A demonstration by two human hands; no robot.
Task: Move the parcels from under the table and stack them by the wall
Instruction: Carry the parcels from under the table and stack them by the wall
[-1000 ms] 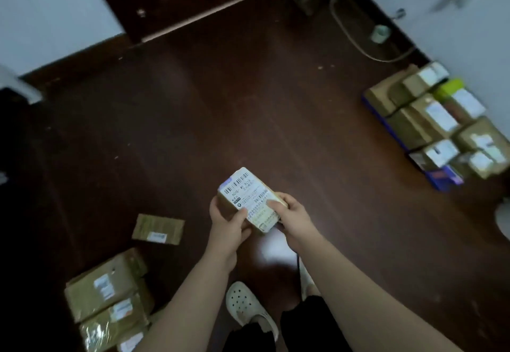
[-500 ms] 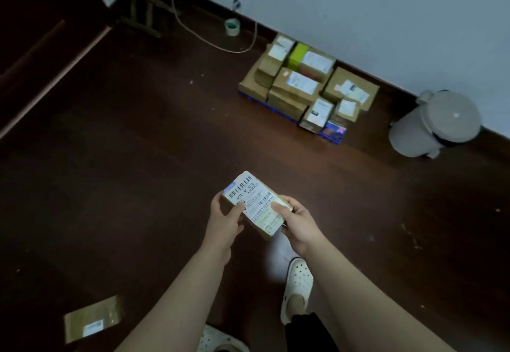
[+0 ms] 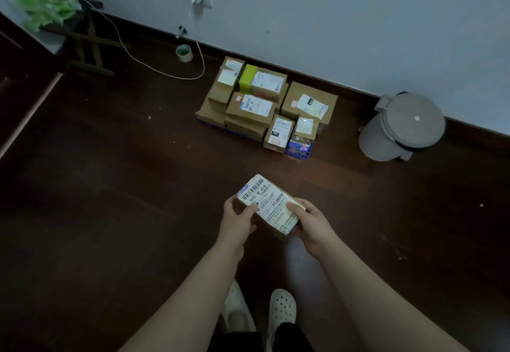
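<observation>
Head view: left hand [image 3: 238, 220] and right hand [image 3: 311, 223] both grasp a small brown cardboard parcel with a white barcode label [image 3: 269, 204], fingers curled round its ends, above the dark wooden floor [image 3: 110, 186], well apart from the stack of brown cardboard parcels [image 3: 265, 105] by the pale wall [image 3: 358, 20], near a grey lidded bin [image 3: 403, 128].

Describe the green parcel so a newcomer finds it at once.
Follow the pale wall to the stack of parcels left of the grey bin. In its back row sits the green parcel; every neighbour is brown cardboard.

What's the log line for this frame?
phase: carry | left hand: grips parcel | right hand: grips parcel | stack: ahead, by wall
</observation>
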